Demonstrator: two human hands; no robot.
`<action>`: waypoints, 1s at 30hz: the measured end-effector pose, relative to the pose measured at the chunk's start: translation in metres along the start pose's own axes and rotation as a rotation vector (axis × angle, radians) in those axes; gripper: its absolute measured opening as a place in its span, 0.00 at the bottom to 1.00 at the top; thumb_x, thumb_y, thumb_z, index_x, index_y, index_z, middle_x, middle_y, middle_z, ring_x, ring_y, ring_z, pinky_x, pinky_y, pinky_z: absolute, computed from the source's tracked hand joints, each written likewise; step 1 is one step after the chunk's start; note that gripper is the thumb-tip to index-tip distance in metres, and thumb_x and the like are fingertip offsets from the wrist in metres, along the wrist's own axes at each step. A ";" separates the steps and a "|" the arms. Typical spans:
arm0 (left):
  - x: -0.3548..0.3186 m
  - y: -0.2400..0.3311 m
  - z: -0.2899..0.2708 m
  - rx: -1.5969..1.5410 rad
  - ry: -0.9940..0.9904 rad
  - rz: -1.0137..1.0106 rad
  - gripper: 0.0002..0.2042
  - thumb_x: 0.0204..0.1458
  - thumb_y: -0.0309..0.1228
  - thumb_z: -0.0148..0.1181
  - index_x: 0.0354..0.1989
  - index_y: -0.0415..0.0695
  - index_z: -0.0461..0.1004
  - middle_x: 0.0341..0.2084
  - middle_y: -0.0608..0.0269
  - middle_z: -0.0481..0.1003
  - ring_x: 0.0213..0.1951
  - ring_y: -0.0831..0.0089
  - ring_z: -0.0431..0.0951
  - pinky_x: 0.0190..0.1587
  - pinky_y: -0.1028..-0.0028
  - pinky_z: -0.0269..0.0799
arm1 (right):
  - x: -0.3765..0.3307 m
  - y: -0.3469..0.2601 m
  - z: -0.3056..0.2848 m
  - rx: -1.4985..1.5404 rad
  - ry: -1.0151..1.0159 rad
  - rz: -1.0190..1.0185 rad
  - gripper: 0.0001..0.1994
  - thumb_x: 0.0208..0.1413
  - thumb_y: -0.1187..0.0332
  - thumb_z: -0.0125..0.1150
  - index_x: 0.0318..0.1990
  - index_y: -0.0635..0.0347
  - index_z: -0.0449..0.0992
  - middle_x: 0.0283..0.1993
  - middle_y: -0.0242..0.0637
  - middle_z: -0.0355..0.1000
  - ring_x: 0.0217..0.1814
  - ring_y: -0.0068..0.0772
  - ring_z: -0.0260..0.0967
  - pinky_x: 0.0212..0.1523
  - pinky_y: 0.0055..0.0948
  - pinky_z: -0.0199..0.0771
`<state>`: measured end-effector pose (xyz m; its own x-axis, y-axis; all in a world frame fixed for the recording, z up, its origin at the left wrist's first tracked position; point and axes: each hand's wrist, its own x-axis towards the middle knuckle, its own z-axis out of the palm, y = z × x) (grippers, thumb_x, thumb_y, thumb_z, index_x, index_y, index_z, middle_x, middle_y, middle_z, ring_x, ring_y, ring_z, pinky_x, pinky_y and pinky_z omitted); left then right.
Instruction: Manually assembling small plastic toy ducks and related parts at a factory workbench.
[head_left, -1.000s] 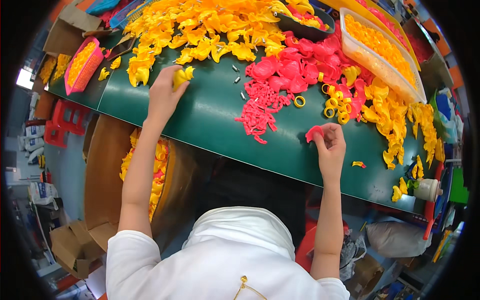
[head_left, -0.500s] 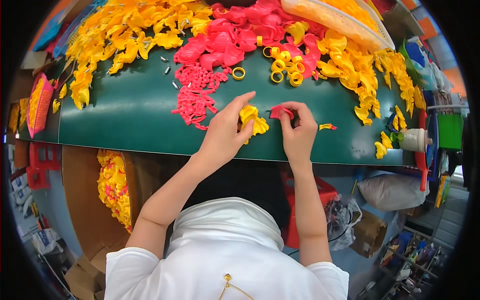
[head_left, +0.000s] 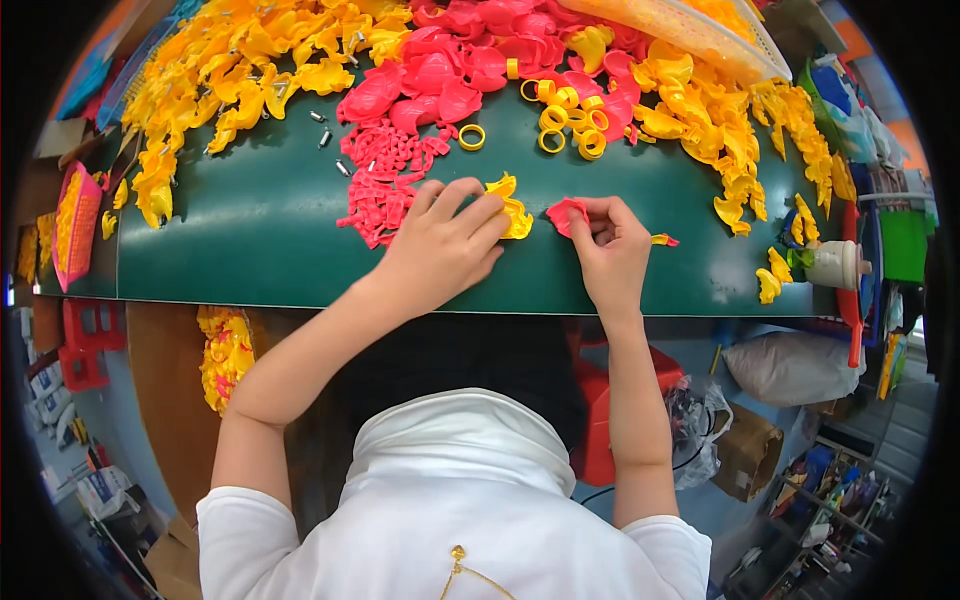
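Note:
My left hand (head_left: 445,245) is palm down at the right edge of a heap of small pink plastic parts (head_left: 375,195). Its fingers are bent and apart. A curved yellow plastic piece (head_left: 517,215) is right beside its fingertips; whether they touch it I cannot tell. My right hand (head_left: 612,245) pinches a curved pinkish-red plastic piece (head_left: 566,214) between thumb and fingers, just above the table. Close to the right hand's outer side lies a small yellow piece with a red end (head_left: 664,240).
The green table (head_left: 250,255) bears heaps of yellow shells (head_left: 240,80), pink shells (head_left: 430,75) and yellow rings (head_left: 590,145). Small metal cylinders (head_left: 325,138) lie nearby. A tilted basket (head_left: 700,40) stands far right; a pink basket (head_left: 80,225) is left. Beneath, a cardboard box (head_left: 170,400) holds yellow pieces.
My left hand has turned and shifted left toward the small pink parts, its fingers now more bent. The yellow piece sits slightly farther away. My right hand still grips the pinkish-red piece.

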<state>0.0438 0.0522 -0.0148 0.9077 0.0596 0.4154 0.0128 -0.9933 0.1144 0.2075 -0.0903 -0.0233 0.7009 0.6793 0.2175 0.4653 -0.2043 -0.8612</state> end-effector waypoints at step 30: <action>-0.016 0.042 -0.001 -0.280 0.025 0.047 0.16 0.37 0.23 0.61 0.38 0.34 0.76 0.37 0.60 0.72 0.32 0.69 0.70 0.34 0.75 0.72 | -0.031 -0.029 -0.002 -0.161 -0.079 -0.196 0.05 0.46 0.82 0.64 0.32 0.69 0.76 0.24 0.37 0.69 0.24 0.26 0.73 0.25 0.21 0.74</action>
<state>0.0294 0.0095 -0.0156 0.8937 0.0196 0.4481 -0.1488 -0.9295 0.3374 0.1731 -0.1067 -0.0040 0.5474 0.7684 0.3316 0.6728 -0.1684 -0.7204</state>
